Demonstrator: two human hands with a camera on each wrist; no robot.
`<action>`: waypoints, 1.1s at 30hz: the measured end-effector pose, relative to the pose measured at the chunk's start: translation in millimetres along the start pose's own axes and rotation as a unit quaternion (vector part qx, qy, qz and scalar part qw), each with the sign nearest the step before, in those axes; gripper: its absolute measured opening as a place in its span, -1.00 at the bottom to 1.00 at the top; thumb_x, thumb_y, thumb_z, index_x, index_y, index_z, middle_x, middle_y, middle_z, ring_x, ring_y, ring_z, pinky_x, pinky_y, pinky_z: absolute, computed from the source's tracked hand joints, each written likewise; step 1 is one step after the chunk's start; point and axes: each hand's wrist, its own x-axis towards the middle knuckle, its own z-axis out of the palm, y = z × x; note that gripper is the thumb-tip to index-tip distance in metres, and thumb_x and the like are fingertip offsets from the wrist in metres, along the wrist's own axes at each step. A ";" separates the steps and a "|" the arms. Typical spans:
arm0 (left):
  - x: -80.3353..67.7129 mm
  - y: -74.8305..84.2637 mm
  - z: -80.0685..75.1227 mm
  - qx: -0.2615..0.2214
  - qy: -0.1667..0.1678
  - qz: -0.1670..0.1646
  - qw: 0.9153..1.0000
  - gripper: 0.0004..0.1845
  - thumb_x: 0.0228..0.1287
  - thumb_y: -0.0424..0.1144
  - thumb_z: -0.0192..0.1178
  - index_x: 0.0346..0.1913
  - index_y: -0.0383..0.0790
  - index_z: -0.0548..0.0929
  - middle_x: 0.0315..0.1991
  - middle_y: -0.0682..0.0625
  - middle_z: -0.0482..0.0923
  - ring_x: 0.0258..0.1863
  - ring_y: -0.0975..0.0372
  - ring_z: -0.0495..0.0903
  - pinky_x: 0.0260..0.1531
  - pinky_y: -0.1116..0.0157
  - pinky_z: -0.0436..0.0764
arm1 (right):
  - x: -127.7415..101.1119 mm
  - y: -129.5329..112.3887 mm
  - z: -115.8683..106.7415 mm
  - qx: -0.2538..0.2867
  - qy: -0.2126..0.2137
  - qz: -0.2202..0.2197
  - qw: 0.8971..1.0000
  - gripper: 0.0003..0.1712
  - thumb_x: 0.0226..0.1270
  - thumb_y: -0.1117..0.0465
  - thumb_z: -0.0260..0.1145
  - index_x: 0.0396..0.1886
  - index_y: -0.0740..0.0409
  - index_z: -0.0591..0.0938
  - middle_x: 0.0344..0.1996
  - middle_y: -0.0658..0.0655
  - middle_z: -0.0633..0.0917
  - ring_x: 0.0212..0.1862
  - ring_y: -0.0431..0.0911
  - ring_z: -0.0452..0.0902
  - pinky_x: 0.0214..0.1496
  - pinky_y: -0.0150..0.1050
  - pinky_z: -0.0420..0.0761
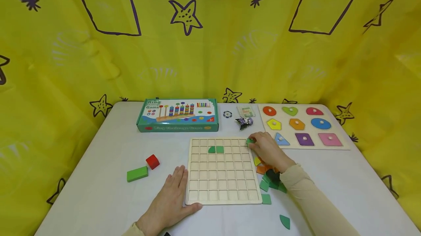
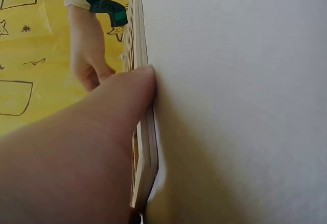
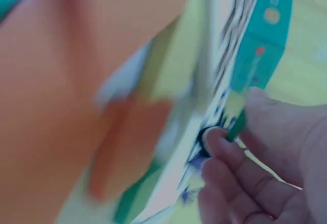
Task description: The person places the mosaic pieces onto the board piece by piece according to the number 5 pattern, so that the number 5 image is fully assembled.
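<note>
My right hand (image 1: 268,150) has its grip pinched on a small green tile (image 1: 250,141) at the far right corner of the wooden grid board (image 1: 222,188), right over the board's edge. My left hand (image 1: 171,199) lies flat on the counter (image 1: 98,199), fingers relaxed, its thumb side touching the board's near left edge. Two green tiles (image 1: 216,149) sit in the board's second row. Loose tiles (image 1: 268,179) crowd just beside the right edge under my wrist. A green block (image 1: 137,174) and red cube (image 1: 152,161) lie well apart to the left
</note>
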 end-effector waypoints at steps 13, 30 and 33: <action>-1.0 -0.8 1.9 0.007 -0.016 -0.008 1.000 0.17 0.14 0.50 0.04 0.42 -0.53 0.18 0.46 -0.33 0.06 0.44 -0.14 0.04 0.32 -0.10 0.17 | 21.4 -50.3 22.4 -0.012 -0.058 -0.099 0.993 -0.78 0.34 0.27 0.35 -0.11 0.32 0.65 -0.24 0.13 0.59 -0.12 0.05 0.52 -0.01 -0.06 0.55; -0.3 1.0 0.8 -0.006 0.000 0.000 1.000 0.13 0.16 0.44 0.11 0.42 -0.53 0.20 0.45 -0.33 0.08 0.44 -0.15 0.05 0.31 -0.13 0.18 | 2.0 -36.1 12.5 -0.040 -0.020 -0.138 0.989 -0.79 0.34 0.36 0.31 -0.08 0.29 0.73 -0.12 0.17 0.63 -0.07 0.07 0.53 0.02 -0.02 0.55; -0.9 0.6 1.3 -0.007 0.004 0.002 1.000 0.13 0.16 0.44 0.11 0.42 -0.53 0.20 0.46 -0.33 0.08 0.44 -0.15 0.05 0.30 -0.13 0.19 | -5.0 -22.5 5.5 -0.049 -0.007 -0.119 0.992 -0.79 0.34 0.38 0.30 -0.07 0.32 0.72 -0.12 0.19 0.67 -0.04 0.10 0.55 0.04 0.00 0.56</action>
